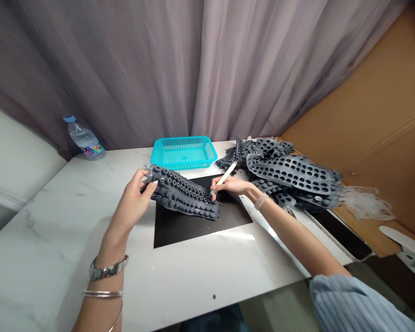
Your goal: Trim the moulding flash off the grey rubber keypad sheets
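Observation:
My left hand (135, 198) grips the left end of a grey rubber sheet (185, 193) studded with rows of round button-like parts, holding it tilted above a black mat (193, 223). My right hand (230, 186) is closed round a thin white stick-like tool (226, 174), whose lower tip touches the right part of the sheet. A watch and bangles sit on my left wrist, a bead bracelet on my right.
A turquoise plastic basket (184, 153) stands behind the mat. A heap of grey perforated rubber sheets (290, 173) lies at the right. A water bottle (85, 139) lies at the far left by the curtain. A dark phone-like slab (342, 233) rests near the table's right edge.

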`<state>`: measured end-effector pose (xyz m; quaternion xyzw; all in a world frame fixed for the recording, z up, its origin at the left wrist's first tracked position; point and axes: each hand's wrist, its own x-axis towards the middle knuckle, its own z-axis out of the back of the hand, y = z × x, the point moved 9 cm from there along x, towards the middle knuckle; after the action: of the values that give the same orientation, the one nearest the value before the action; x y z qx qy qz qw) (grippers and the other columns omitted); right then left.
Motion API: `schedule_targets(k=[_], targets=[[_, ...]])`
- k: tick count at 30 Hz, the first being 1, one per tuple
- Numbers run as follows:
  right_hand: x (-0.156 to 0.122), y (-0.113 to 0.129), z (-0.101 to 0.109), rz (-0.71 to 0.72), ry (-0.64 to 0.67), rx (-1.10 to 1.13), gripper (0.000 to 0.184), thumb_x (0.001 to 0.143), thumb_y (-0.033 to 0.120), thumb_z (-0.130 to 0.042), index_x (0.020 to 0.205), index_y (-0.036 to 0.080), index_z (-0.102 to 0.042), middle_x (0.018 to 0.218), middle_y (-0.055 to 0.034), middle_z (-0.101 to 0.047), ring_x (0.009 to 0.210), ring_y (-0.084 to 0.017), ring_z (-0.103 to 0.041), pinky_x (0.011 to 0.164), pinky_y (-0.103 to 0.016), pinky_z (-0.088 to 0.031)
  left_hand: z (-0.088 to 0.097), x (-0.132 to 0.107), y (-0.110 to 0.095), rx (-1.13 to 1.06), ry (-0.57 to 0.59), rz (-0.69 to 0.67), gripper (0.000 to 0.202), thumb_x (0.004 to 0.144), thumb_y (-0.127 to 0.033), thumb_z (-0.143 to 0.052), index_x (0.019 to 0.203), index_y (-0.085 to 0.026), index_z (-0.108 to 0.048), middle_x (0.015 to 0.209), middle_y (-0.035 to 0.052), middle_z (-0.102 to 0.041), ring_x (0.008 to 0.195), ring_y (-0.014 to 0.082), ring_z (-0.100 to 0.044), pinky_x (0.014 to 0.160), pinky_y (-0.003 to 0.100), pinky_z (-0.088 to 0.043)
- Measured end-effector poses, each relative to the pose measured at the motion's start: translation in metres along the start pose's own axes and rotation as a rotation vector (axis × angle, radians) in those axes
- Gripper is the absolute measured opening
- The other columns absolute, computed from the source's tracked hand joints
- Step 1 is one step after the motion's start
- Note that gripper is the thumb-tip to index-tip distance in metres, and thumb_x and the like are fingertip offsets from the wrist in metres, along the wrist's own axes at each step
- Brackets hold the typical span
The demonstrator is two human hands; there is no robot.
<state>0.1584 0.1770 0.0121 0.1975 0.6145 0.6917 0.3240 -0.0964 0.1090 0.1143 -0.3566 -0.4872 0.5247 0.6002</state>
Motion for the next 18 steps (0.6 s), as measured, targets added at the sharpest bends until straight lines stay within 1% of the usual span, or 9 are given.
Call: schedule_targets(k=[2,5,6,8,11,13,14,16,18], targets=[[-0.006,-0.002,0.001,-0.025,0.008,-0.007,0.033,0.079,0.048,-0.071,0.079,0.018,-0.058,0.072,-0.0039,-0.073,0.075,-0.018,-0.067,0.078,-0.032,-0.047,0.006,0.001,0.007,0.000,-0.050,0.056,0.019,0.084,-0.034,-0.060,0.099,-0.022,-0.055,0.074,-0.0017,-0.061,0.068,0.0126,-0.060,0.060,0.020,-0.047],[-0.018,0.001,0.018,-0.046,-0.038,-0.026,0.030,0.080,0.046,-0.068,0.079,0.018,-0.058,0.069,-0.0038,-0.071,0.070,-0.017,-0.066,0.068,-0.028,-0.045,0.007,-0.001,0.037,0.005,-0.128,0.269,0.019,0.083,-0.031,-0.059,0.099,-0.022,-0.054,0.073,-0.0015,-0.059,0.061,0.0125,-0.058,0.047,0.018,-0.044],[-0.020,0.003,0.028,-0.049,-0.064,-0.037,0.029,0.080,0.045,-0.068,0.078,0.018,-0.057,0.067,-0.0034,-0.070,0.068,-0.016,-0.065,0.065,-0.028,-0.045,0.003,-0.004,0.047,0.005,-0.137,0.342,0.018,0.083,-0.029,-0.058,0.099,-0.022,-0.053,0.075,-0.0009,-0.059,0.061,0.0127,-0.059,0.045,0.018,-0.045],[-0.017,0.010,0.049,-0.051,-0.120,-0.072,0.026,0.079,0.042,-0.067,0.076,0.018,-0.057,0.063,-0.0020,-0.067,0.063,-0.015,-0.062,0.063,-0.027,-0.045,-0.013,-0.012,0.065,0.006,-0.114,0.446,0.017,0.085,-0.026,-0.055,0.100,-0.022,-0.049,0.082,0.0012,-0.061,0.063,0.0135,-0.063,0.048,0.021,-0.050],[0.001,0.022,0.077,-0.047,-0.221,-0.158,0.023,0.076,0.038,-0.069,0.072,0.017,-0.059,0.059,-0.0023,-0.065,0.060,-0.015,-0.059,0.059,-0.027,-0.044,-0.041,-0.027,0.086,0.043,-0.023,0.527,0.015,0.089,-0.025,-0.049,0.103,-0.021,-0.045,0.088,0.0047,-0.065,0.058,0.0143,-0.066,0.050,0.025,-0.053],[0.014,0.033,0.087,-0.016,-0.321,-0.230,0.023,0.075,0.036,-0.071,0.069,0.018,-0.059,0.060,-0.0034,-0.065,0.063,-0.016,-0.058,0.060,-0.027,-0.043,-0.049,-0.038,0.096,0.115,0.024,0.563,0.019,0.091,-0.029,-0.049,0.107,-0.021,-0.043,0.090,0.0068,-0.067,0.052,0.0155,-0.067,0.047,0.025,-0.051],[0.016,0.038,0.089,0.009,-0.382,-0.264,0.023,0.075,0.036,-0.071,0.068,0.018,-0.059,0.063,-0.0039,-0.066,0.065,-0.016,-0.058,0.061,-0.027,-0.043,-0.047,-0.043,0.099,0.171,0.033,0.575,0.024,0.090,-0.032,-0.050,0.109,-0.020,-0.042,0.086,0.0070,-0.067,0.048,0.0165,-0.065,0.045,0.025,-0.048],[0.011,0.045,0.088,0.057,-0.504,-0.314,0.026,0.080,0.040,-0.068,0.070,0.019,-0.058,0.069,-0.0039,-0.066,0.068,-0.015,-0.055,0.064,-0.027,-0.042,-0.035,-0.049,0.098,0.289,0.025,0.584,0.037,0.087,-0.040,-0.056,0.114,-0.018,-0.040,0.074,0.0051,-0.066,0.042,0.0190,-0.062,0.044,0.027,-0.046],[-0.008,0.047,0.081,0.098,-0.610,-0.366,0.029,0.086,0.046,-0.061,0.074,0.020,-0.058,0.073,-0.0031,-0.065,0.069,-0.015,-0.053,0.065,-0.028,-0.041,-0.020,-0.050,0.086,0.444,-0.002,0.548,0.045,0.086,-0.046,-0.056,0.117,-0.017,-0.040,0.067,0.0045,-0.065,0.045,0.0229,-0.063,0.051,0.032,-0.048]])
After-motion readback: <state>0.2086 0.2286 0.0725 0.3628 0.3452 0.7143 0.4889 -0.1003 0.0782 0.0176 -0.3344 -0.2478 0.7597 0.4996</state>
